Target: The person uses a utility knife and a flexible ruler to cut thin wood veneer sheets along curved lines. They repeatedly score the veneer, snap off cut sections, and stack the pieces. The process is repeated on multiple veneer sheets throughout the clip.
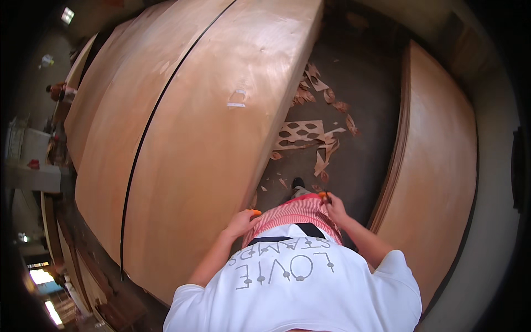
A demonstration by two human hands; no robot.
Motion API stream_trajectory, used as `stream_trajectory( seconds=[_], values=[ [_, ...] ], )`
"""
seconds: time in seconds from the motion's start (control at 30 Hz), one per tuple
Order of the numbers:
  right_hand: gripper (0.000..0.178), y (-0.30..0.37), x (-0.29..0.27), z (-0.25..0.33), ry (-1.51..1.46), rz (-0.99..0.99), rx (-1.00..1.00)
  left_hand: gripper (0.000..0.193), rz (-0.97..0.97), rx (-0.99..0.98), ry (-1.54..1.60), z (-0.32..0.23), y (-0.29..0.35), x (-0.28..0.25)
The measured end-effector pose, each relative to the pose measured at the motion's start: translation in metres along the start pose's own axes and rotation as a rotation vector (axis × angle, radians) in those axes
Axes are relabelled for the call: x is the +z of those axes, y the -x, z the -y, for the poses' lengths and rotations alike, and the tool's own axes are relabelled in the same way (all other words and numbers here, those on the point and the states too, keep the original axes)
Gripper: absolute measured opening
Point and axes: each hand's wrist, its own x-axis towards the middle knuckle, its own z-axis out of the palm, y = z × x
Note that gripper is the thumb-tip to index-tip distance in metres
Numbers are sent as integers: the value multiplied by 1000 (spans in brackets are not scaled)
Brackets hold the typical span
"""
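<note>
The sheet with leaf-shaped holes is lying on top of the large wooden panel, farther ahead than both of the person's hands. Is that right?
Not quite: the head view shows the sheet with leaf-shaped holes on the floor, right of the large wooden panel. It does lie farther ahead than the left hand and right hand.

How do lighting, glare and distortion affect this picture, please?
Head view: a pale sheen across the upper part of the large wooden panel; the floor much darker; the right-hand stack's outer edge bowed by the fisheye; far-left details small and soft, with a washed-out bright opening.
</note>
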Motion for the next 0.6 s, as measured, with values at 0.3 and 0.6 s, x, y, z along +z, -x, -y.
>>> stream_trajectory(
  seconds=[0.3, 0.6],
  values=[
    [18, -371, -100, 254, -150, -175, -540, 30, -134, -190, 92, -28, -39, -23],
    [26, -557, -62, 552, -308, -245, -603, 31, -348, -455, 331, -4, -36, 1]
  ],
)
